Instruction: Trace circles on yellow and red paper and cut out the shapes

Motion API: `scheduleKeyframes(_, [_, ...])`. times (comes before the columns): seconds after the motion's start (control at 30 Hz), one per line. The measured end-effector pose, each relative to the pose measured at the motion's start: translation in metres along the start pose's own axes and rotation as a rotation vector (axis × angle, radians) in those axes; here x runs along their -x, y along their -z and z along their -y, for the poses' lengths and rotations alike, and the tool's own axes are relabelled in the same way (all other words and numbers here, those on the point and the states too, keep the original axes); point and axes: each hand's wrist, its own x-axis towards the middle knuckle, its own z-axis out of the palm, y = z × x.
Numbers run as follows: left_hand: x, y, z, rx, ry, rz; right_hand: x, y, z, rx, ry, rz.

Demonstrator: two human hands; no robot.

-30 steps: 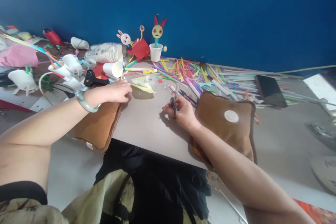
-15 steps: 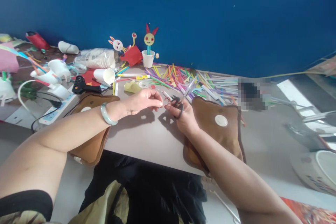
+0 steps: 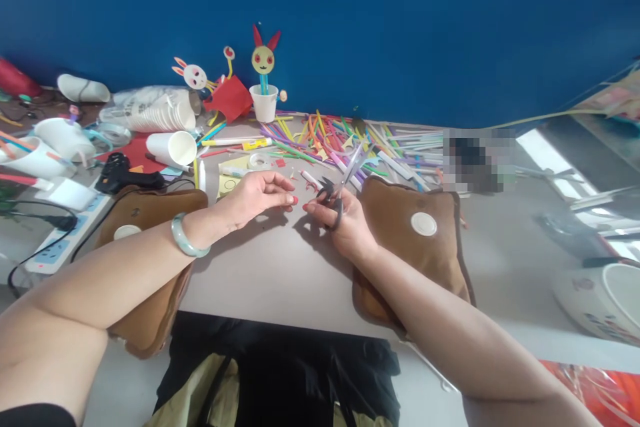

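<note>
My left hand [image 3: 263, 199] hovers over the grey table [image 3: 260, 280], thumb and forefinger pinched on a tiny red piece. Black-handled scissors [image 3: 340, 200] hang in my right hand [image 3: 345, 220], blades pointing up and away, and its thumb and forefinger are pinched near another small red bit. A narrow gap separates the two hands. Beyond them lie a capped marker [image 3: 311, 179], small red scraps and a yellow paper sheet [image 3: 227, 185] with a circle drawn on it.
Brown cushions [image 3: 420, 260] lie beneath both forearms. Colourful sticks [image 3: 325, 140] cover the back. A rabbit-faced cup [image 3: 264, 105], a tipped paper cup [image 3: 175, 148], a glue gun [image 3: 125, 173] and a power strip [image 3: 65, 233] stand left. A white pot [image 3: 600, 300] is right.
The view has shifted, so the left-side objects sit further left. My hands remain close together, with small red pieces now visible at their fingertips. The scissors are still in my right hand.
</note>
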Motion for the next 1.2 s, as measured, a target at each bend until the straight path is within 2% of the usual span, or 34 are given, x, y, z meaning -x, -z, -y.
scheduleKeyframes(0.13, [0.002,0.000,-0.001,-0.036,-0.044,-0.012,0.001,-0.001,0.001,0.024,-0.027,0.005])
scheduleKeyframes(0.4, [0.008,-0.014,-0.003,-0.236,-0.051,-0.050,0.004,-0.001,0.000,0.017,-0.017,0.005])
scheduleKeyframes(0.7, [0.013,-0.015,0.006,-0.319,-0.205,-0.023,0.005,-0.002,-0.001,0.061,0.015,-0.011])
scheduleKeyframes(1.1, [0.018,-0.020,0.003,-0.441,-0.300,-0.106,0.007,-0.004,0.001,0.137,0.046,-0.039])
scheduleKeyframes(1.2, [0.017,-0.020,0.002,-0.410,-0.282,-0.117,0.008,-0.006,0.003,0.137,0.044,-0.037])
